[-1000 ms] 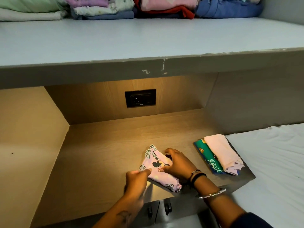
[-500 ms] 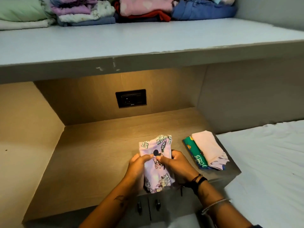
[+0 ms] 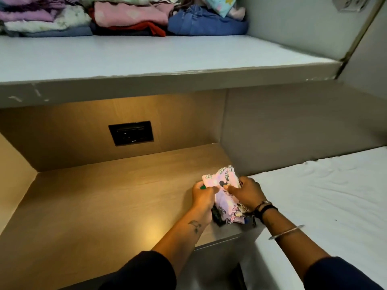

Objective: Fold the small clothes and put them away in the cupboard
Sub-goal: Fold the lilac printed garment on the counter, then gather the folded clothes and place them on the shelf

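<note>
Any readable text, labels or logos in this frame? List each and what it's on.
Pink printed garment, held in both hands: lettering near its top edge, too blurred and creased to read.
Black socket panel on the back wall: a small pale mark at the bottom, too small to read.
Nothing else carries text.

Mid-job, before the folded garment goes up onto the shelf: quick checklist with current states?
1. Left hand gripping pink printed garment: ok.
2. Right hand gripping it too: ok.
3. Garment folded compact: ok, lower edge loose.
4. Other folded pieces gathered underneath: cannot tell, only a green sliver shows.
5. Bare space at front of upper shelf: ok.
6. Stacked clothes at the back stable: ok.
</note>
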A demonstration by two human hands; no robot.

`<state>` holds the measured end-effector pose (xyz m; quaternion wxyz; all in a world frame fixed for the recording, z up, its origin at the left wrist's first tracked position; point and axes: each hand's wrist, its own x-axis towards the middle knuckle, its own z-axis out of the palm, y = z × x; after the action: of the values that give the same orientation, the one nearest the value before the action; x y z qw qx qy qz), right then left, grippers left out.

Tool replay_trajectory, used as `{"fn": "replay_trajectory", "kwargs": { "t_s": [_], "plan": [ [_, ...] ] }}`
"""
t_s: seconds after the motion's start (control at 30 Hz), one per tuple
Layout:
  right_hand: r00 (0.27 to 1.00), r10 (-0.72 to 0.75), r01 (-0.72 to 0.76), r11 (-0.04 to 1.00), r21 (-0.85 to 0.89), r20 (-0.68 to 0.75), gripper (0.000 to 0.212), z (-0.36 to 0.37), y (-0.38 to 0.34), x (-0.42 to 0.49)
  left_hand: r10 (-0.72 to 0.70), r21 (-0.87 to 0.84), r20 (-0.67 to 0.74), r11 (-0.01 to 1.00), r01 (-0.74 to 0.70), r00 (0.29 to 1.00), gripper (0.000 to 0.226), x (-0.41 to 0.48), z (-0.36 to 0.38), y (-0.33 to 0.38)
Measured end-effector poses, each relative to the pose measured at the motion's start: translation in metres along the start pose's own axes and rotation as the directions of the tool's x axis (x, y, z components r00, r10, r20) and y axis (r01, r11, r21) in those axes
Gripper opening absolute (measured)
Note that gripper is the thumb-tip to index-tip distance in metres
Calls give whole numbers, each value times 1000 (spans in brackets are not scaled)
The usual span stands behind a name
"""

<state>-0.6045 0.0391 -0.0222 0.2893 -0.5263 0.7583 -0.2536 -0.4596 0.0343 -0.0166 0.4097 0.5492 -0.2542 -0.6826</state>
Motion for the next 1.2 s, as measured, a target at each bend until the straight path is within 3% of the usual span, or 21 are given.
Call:
{"fn": "replay_trajectory", "kwargs": {
  "t_s": [0.03,0.07,0.13,0.23,0.37,0.47,0.63,0.77,0.93,1.0,1.07,1.2],
  "plan": [
    [1000,6,-10,989,-150,-25,50,5,8,2,-12,3,-51,1000,12,999,46,4,3,-6],
    [999,22,-28,982,-189,-30,57,9,15,3,-31,7,-99,999,32,995,48,8,4,-10],
    [995,87,-88,996,24,37,59,12,23,6,-100,14,-139,995,103,985,48,9,4,-13],
    [974,144,-206,888,410,177,44,12,32,7,-206,44,-33,977,208,978,37,4,6,-14],
    [953,144,-268,808,524,265,36,13,35,10,-212,59,3,976,211,977,19,6,6,-15],
    [936,133,-310,754,580,327,37,10,32,8,-229,121,45,968,222,972,24,1,1,-17],
    [894,11,-362,608,707,448,33,29,23,-32,-69,83,36,994,66,997,32,-25,-17,-29],
    [888,-106,-318,559,765,447,53,32,0,-82,17,-2,34,1000,-17,999,41,-73,-47,-25],
    [759,-335,-366,488,792,558,48,14,-41,-146,97,-88,137,993,-85,986,43,-146,-92,-2],
    [782,-355,-285,527,801,512,51,5,-60,-176,126,-108,180,988,-107,976,41,-179,-102,7],
    [851,-322,-172,574,800,414,51,-4,-78,-208,204,-77,152,978,-194,967,39,-211,-112,14],
    [907,-360,15,545,838,218,40,-32,-113,-261,425,105,122,893,-437,897,46,-272,-121,44]
  ]
}}
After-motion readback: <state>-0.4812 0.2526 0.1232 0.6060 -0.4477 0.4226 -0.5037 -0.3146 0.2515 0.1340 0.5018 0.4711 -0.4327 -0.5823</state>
